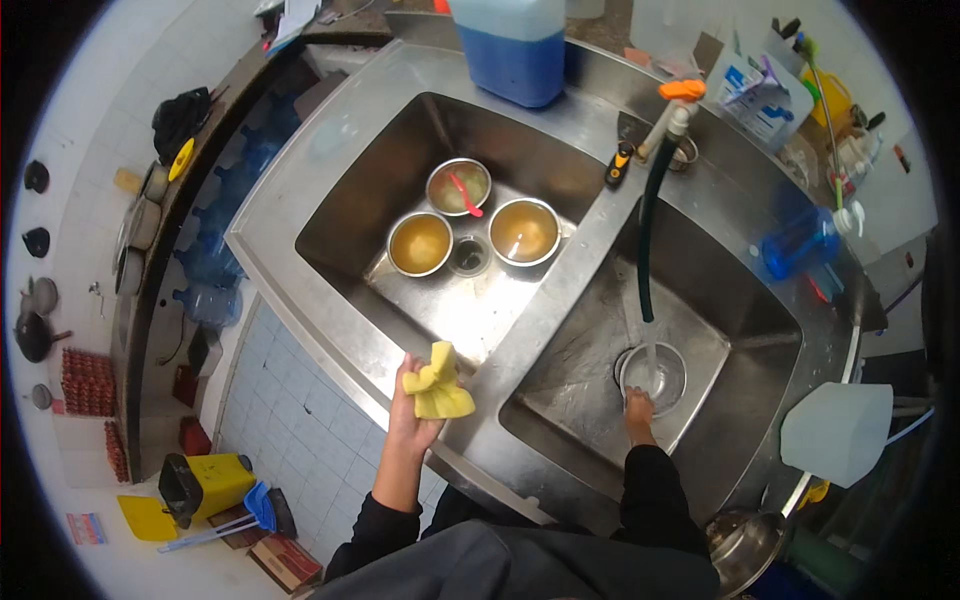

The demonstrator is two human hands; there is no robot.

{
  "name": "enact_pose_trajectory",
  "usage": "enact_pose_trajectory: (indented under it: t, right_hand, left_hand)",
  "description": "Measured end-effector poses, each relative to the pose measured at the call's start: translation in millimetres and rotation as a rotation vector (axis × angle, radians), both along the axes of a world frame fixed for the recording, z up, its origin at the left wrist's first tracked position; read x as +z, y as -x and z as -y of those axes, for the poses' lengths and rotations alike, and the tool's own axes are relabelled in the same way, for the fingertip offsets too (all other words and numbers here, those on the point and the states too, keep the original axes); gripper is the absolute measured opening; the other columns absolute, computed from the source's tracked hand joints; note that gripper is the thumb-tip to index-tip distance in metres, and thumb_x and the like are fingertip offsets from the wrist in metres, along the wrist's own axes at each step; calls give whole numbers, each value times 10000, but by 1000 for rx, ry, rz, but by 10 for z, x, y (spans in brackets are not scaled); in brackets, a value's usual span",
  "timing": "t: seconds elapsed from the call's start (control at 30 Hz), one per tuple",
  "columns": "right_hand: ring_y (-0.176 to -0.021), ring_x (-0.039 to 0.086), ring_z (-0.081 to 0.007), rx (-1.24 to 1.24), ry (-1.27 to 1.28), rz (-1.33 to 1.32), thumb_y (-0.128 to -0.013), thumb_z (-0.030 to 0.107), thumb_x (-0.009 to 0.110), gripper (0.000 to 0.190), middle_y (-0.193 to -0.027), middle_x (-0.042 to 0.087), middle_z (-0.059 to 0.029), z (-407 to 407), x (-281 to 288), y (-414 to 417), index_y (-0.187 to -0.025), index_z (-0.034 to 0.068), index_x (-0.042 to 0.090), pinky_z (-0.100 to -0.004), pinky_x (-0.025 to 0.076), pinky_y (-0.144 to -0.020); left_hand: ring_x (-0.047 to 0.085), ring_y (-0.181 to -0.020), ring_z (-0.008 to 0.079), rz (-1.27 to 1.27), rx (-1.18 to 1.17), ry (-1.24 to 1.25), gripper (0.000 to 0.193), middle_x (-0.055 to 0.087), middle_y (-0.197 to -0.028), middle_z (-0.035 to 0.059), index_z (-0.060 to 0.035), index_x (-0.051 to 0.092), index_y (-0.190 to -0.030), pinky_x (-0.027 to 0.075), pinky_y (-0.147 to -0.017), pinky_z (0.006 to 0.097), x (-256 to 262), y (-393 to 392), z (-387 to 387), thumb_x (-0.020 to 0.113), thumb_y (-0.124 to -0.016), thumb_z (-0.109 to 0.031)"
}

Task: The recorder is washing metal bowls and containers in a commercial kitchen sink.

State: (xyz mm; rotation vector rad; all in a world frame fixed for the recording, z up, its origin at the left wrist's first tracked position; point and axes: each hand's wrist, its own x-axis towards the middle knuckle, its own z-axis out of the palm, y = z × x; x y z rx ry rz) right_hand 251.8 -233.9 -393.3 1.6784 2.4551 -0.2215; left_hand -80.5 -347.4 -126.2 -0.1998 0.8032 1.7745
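Observation:
My left hand [414, 416] holds a crumpled yellow cloth [442, 386] over the front rim of the steel double sink [480, 401]. Down in the right basin, my right hand [639, 409] grips the near edge of a round metal bowl [664, 379]. Water runs into that bowl from a dark green hose [645, 247] on the tap. The left basin holds three metal bowls around the drain [469, 256]: two with amber liquid, at left [420, 244] and right [523, 231], and a rear one [450, 180] with cloudy liquid and a red spoon [465, 193].
A large jug of blue liquid [514, 64] stands behind the left basin. On the divider's back end lies a black and yellow tool [619, 163]. A blue pump bottle [801, 241] and a translucent container [838, 433] are at the right. A metal pan [742, 551] is at lower right.

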Motion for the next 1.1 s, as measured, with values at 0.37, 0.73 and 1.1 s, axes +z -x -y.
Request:
enact_pose_trajectory:
  t: [0.37,0.73,1.1]
  right_hand:
    - [-507,392,-130,-215,-199,-1067,-645,58,541,146,-535,396,-40,-692,2011,2071,-569,42,418,-220,335,-497]
    - [-937,376,-275,-1905,65,-746,-601,176,588,551,-964,379,-186,-1604,329,3895,-1033,4,291,-350,351,-760]
    - [-837,494,-266,-1164,184,-760,-707,175,481,238,-867,518,-124,-1752,-120,3506,-896,30,487,-343,448,-652]
  left_hand:
    - [383,-897,248,162,173,-162,449,404,-1010,133,-12,395,-1000,370,-706,339,109,1180,110,388,-748,-384]
    - [397,-966,287,-193,111,-48,478,328,-1087,213,30,205,-1123,400,-742,287,35,1951,204,411,-692,12]
    - [390,-977,283,-209,212,-19,462,326,-1090,204,44,201,-1122,415,-746,299,14,2126,273,384,-697,40]
